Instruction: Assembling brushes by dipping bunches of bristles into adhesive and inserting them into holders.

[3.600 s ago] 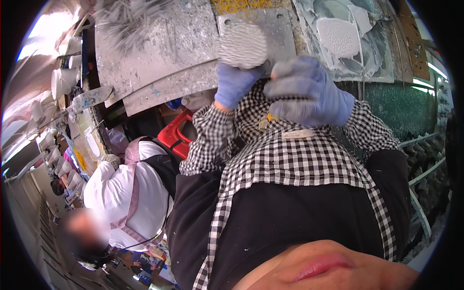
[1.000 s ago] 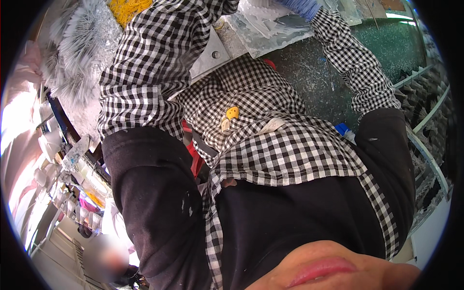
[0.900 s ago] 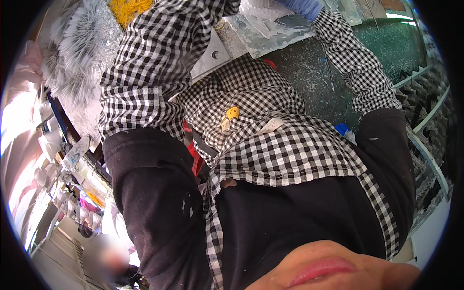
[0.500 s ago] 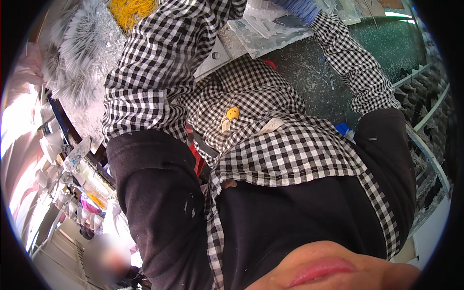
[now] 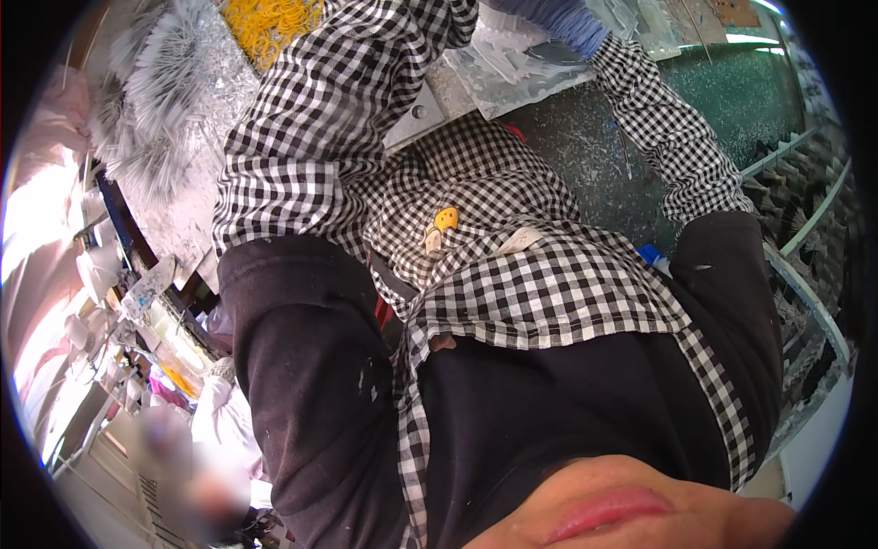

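My right hand [image 5: 549, 20], in a blue glove, reaches over a flat board [image 5: 526, 87] smeared with whitish-grey paste. The picture's upper edge cuts off its fingers, so I cannot see whether it holds anything. My left arm, in a black-and-white checked sleeve [image 5: 306, 119], stretches up past that same edge, and my left hand lies outside the picture. Close to the left sleeve are a pile of yellow rubber bands [image 5: 265, 27] and a flat metal piece with a round hole [image 5: 419, 112].
Bundles of pale, thin bristles [image 5: 165, 101] cover the worktop at the left. A green, speckled surface [image 5: 576, 137] carries a thin rod-like tool [image 5: 626, 151]. At the right stands a rack [image 5: 814, 220] of dark bristly pieces. Another person [image 5: 224, 421] is at the lower left.
The view has shifted slightly, so the left sleeve, rubber bands and bristles appear a little further right. The right glove stays over the board, showing slightly more of itself.
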Action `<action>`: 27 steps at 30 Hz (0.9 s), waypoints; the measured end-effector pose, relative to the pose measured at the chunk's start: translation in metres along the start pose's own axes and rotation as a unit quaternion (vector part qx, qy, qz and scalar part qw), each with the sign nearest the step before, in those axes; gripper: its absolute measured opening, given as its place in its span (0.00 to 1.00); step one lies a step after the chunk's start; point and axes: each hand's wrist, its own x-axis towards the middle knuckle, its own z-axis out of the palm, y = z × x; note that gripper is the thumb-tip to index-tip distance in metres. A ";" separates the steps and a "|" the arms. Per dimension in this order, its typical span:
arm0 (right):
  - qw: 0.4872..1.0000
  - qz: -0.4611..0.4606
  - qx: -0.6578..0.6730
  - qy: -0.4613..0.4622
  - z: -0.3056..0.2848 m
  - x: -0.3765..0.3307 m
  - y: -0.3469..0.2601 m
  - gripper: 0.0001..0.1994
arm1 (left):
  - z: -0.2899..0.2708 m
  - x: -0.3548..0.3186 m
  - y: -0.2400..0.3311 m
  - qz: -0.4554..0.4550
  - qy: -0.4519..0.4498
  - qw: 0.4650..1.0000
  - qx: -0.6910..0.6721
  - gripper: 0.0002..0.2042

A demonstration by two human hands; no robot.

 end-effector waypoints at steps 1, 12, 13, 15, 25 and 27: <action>0.999 0.005 0.053 0.005 -0.003 0.000 0.003 0.28 | 0.002 -0.004 0.000 0.011 0.069 0.996 -0.048 0.24; 0.985 -0.140 0.067 0.077 0.009 -0.020 -0.123 0.20 | 0.067 -0.150 -0.029 -0.097 0.164 0.780 -0.596 0.34; 0.969 -0.243 -0.020 0.041 0.013 -0.012 -0.134 0.21 | 0.065 -0.161 -0.016 -0.164 0.119 0.731 -0.652 0.41; 0.918 -0.334 -0.194 0.088 0.046 -0.012 -0.149 0.21 | 0.087 -0.175 -0.024 -0.142 0.121 0.620 -0.762 0.45; 0.846 -0.463 -0.242 -0.103 0.074 -0.099 -0.143 0.29 | 0.118 -0.244 -0.062 -0.186 0.348 0.734 -0.554 0.31; 0.864 -0.427 -0.247 -0.104 0.070 -0.110 -0.139 0.27 | 0.123 -0.244 -0.061 -0.238 0.382 0.792 -0.411 0.28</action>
